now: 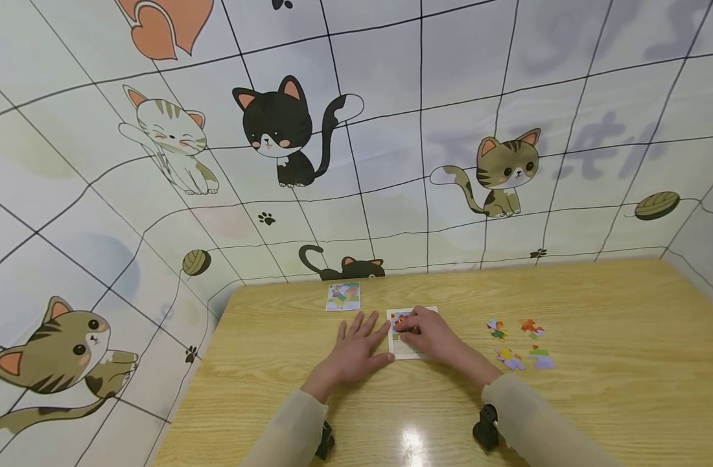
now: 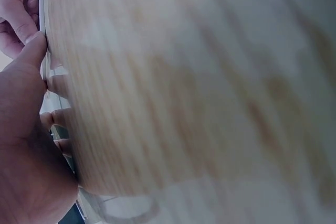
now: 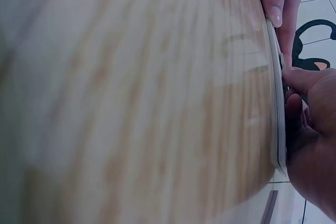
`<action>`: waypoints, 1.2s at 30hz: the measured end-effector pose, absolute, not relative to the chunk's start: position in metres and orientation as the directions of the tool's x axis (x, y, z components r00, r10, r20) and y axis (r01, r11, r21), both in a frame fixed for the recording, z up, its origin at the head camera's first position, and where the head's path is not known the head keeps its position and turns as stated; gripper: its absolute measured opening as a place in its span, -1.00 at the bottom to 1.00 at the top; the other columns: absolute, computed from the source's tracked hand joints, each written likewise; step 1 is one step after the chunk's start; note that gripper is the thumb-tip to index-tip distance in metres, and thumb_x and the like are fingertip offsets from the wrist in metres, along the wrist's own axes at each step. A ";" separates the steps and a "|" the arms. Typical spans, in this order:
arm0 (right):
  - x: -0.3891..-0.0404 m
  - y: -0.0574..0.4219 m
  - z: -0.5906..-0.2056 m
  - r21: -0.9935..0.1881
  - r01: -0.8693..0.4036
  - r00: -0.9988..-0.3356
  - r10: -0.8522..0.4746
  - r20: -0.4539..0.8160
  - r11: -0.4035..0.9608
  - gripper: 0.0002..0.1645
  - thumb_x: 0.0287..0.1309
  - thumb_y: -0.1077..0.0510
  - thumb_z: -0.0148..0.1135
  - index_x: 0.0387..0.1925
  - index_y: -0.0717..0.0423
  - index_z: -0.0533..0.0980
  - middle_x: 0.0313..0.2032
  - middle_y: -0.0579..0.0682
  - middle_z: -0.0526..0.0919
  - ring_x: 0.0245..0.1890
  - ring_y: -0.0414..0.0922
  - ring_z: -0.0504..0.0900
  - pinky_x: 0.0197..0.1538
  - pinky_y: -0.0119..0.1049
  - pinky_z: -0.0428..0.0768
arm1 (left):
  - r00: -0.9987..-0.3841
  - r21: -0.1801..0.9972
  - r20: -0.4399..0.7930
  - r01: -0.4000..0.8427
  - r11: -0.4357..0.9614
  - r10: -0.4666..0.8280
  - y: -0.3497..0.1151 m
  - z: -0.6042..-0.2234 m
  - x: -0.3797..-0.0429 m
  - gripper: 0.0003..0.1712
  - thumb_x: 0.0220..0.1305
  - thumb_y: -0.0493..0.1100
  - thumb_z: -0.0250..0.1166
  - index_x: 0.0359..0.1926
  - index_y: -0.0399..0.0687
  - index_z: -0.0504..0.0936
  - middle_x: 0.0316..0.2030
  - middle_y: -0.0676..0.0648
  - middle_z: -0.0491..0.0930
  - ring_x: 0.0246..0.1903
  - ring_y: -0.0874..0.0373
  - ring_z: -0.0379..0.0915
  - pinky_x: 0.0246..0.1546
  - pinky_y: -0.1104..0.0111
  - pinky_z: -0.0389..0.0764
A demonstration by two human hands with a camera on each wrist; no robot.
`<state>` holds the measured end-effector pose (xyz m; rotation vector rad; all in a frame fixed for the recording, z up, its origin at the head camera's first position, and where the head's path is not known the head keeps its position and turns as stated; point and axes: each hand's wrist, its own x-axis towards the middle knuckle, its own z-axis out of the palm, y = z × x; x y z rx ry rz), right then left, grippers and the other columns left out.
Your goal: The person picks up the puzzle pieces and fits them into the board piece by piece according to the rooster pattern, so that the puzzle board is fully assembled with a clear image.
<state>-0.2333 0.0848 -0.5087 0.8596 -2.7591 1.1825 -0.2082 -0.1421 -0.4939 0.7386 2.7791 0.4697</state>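
Note:
A small puzzle board (image 1: 415, 354) with a white frame lies on the table, coloured pieces showing in its upper left part. My right hand (image 1: 431, 334) is over the board, thumb and fingers bent together at a puzzle piece (image 1: 400, 317) there; the fingers partly cover it. My left hand (image 1: 355, 350) rests on the table with fingers spread, its thumb and index fingertip at the board's left edge. In the left wrist view the thumb of the left hand (image 2: 26, 108) lies against the board's edge. The right wrist view shows the right hand (image 3: 312, 114) low over the board (image 3: 278, 114).
Right of the board lie several loose puzzle pieces: a red and green cluster (image 1: 497, 329), an orange one (image 1: 531, 327), a yellow one (image 1: 510, 358) and a green and lilac one (image 1: 541, 357). A picture card (image 1: 343, 296) lies at the back left. Cat-patterned walls (image 1: 391, 162) border the wooden table (image 1: 613, 324).

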 end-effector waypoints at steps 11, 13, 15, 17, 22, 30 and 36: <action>-0.234 0.085 -0.508 -0.656 -0.507 -0.838 -0.497 0.225 0.559 -0.80 0.24 0.32 0.39 -0.11 0.16 0.77 -0.31 -0.07 0.53 -0.38 -0.23 0.41 -0.32 -0.35 0.44 | -0.847 0.363 -0.141 0.437 0.823 0.512 -0.142 -0.494 -0.207 -0.20 0.52 0.28 0.07 0.61 0.09 0.17 0.62 -0.12 -0.07 0.58 -0.23 -0.33 0.44 -0.28 -0.23; -0.234 0.085 -0.508 -0.659 -0.510 -0.836 -0.499 0.228 0.553 -0.81 0.24 0.32 0.40 -0.12 0.16 0.77 -0.31 -0.08 0.53 -0.39 -0.24 0.42 -0.32 -0.35 0.44 | -0.847 0.362 -0.139 0.439 0.822 0.513 -0.142 -0.495 -0.207 -0.20 0.52 0.28 0.06 0.61 0.09 0.17 0.62 -0.12 -0.07 0.58 -0.23 -0.33 0.44 -0.28 -0.23; -0.234 0.085 -0.507 -0.663 -0.510 -0.836 -0.497 0.232 0.548 -0.81 0.23 0.32 0.40 -0.12 0.17 0.76 -0.32 -0.08 0.53 -0.40 -0.24 0.42 -0.33 -0.35 0.45 | -0.846 0.362 -0.138 0.441 0.821 0.515 -0.142 -0.495 -0.208 -0.20 0.53 0.29 0.06 0.61 0.09 0.17 0.62 -0.13 -0.07 0.58 -0.23 -0.33 0.44 -0.28 -0.23; -0.234 0.085 -0.507 -0.669 -0.505 -0.838 -0.494 0.230 0.545 -0.81 0.22 0.33 0.40 -0.12 0.19 0.75 -0.32 -0.07 0.54 -0.41 -0.24 0.43 -0.33 -0.35 0.45 | -0.845 0.362 -0.139 0.441 0.821 0.516 -0.142 -0.495 -0.208 -0.20 0.52 0.29 0.06 0.61 0.09 0.16 0.62 -0.12 -0.07 0.58 -0.23 -0.33 0.44 -0.28 -0.24; -0.235 0.085 -0.507 -0.671 -0.491 -0.845 -0.492 0.211 0.556 -0.79 0.24 0.32 0.40 -0.09 0.20 0.76 -0.30 -0.06 0.55 -0.40 -0.24 0.42 -0.34 -0.35 0.45 | -0.845 0.364 -0.145 0.438 0.822 0.514 -0.142 -0.493 -0.208 -0.19 0.52 0.29 0.07 0.61 0.10 0.16 0.62 -0.12 -0.08 0.59 -0.22 -0.33 0.44 -0.28 -0.24; -0.235 0.080 -0.507 -0.677 -0.464 -0.864 -0.460 0.204 0.572 -0.81 0.21 0.32 0.42 -0.13 0.20 0.77 -0.31 -0.07 0.55 -0.39 -0.22 0.42 -0.32 -0.33 0.44 | -0.845 0.360 -0.150 0.438 0.824 0.514 -0.142 -0.493 -0.208 -0.20 0.52 0.29 0.07 0.61 0.10 0.16 0.62 -0.12 -0.08 0.59 -0.22 -0.34 0.44 -0.28 -0.24; -0.233 0.075 -0.504 -0.691 -0.384 -0.909 -0.384 0.164 0.612 -0.88 0.19 0.28 0.45 -0.21 0.15 0.75 -0.36 -0.09 0.52 -0.37 -0.19 0.42 -0.28 -0.27 0.45 | -0.845 0.367 -0.143 0.438 0.821 0.515 -0.142 -0.493 -0.208 -0.20 0.52 0.28 0.08 0.61 0.09 0.18 0.62 -0.12 -0.07 0.59 -0.22 -0.33 0.44 -0.28 -0.25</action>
